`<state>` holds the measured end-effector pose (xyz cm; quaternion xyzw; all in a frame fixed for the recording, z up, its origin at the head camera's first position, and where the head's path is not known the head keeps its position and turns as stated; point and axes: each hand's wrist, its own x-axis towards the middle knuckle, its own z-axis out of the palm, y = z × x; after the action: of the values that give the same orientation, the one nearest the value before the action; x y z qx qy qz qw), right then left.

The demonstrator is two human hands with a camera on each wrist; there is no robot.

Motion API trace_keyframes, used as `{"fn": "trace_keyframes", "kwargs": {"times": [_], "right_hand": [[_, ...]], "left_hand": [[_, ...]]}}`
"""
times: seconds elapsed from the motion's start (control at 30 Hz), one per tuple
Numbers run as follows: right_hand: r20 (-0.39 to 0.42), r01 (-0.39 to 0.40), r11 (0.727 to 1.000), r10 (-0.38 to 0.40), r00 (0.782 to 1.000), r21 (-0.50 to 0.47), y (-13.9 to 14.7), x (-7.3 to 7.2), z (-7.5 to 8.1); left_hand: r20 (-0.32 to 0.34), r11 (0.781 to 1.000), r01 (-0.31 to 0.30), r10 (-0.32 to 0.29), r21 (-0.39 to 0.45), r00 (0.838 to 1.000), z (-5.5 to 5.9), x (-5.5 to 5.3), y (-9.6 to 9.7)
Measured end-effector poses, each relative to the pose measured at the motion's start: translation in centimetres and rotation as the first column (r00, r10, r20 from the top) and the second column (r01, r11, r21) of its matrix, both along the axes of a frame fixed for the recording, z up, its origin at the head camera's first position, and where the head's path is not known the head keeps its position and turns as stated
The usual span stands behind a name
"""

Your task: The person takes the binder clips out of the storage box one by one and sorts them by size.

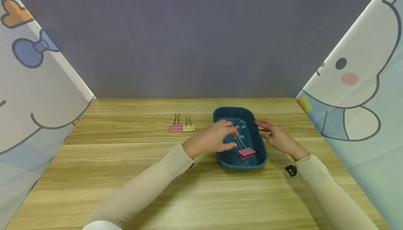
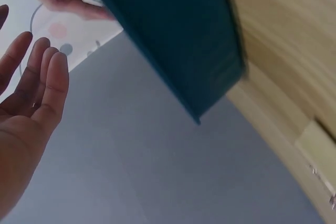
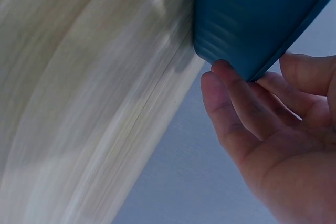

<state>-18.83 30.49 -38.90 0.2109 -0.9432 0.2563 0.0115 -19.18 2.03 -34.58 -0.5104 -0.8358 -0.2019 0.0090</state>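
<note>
A dark blue tray (image 1: 241, 167) stands on the wooden table. Inside lies a large pink binder clip (image 1: 247, 153), its wire handles pointing to the back left. Smaller clips lie behind it, among them a teal clip (image 1: 244, 127), partly covered by my left hand (image 1: 217, 135). That hand hovers over the tray's left side with thumb and fingers spread, and I see nothing held in it. At the right wall, my right hand (image 3: 278, 124) touches the tray's outer side with its fingers extended, the thumb by the rim.
Left of the tray, a pink binder clip (image 1: 175, 128) and a yellow binder clip (image 1: 189, 128) stand side by side, handles to the back. A grey panel (image 1: 195, 41) rises behind the table (image 1: 110, 160). Printed panels with cartoon figures flank both sides.
</note>
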Motion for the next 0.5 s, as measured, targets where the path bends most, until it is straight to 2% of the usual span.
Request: {"fn": "trace_keyframes", "kwargs": {"times": [0.1,0.27,0.5], "right_hand": [[0.001,-0.003,1.000,0.003,1.000,0.000,-0.1,0.0,0.1],[0.010,-0.002,1.000,0.002,1.000,-0.005,-0.1,0.0,0.2],[0.014,-0.007,1.000,0.007,1.000,-0.021,0.0,0.2,0.3]], "left_hand": [[0.034,1.000,-0.017,0.017,-0.012,0.999,-0.6,0.1,0.6],[0.050,0.999,-0.046,0.047,-0.015,0.998,-1.8,0.4,1.6],[0.082,0.998,-0.064,0.064,-0.012,0.995,-2.8,0.5,2.9]]}}
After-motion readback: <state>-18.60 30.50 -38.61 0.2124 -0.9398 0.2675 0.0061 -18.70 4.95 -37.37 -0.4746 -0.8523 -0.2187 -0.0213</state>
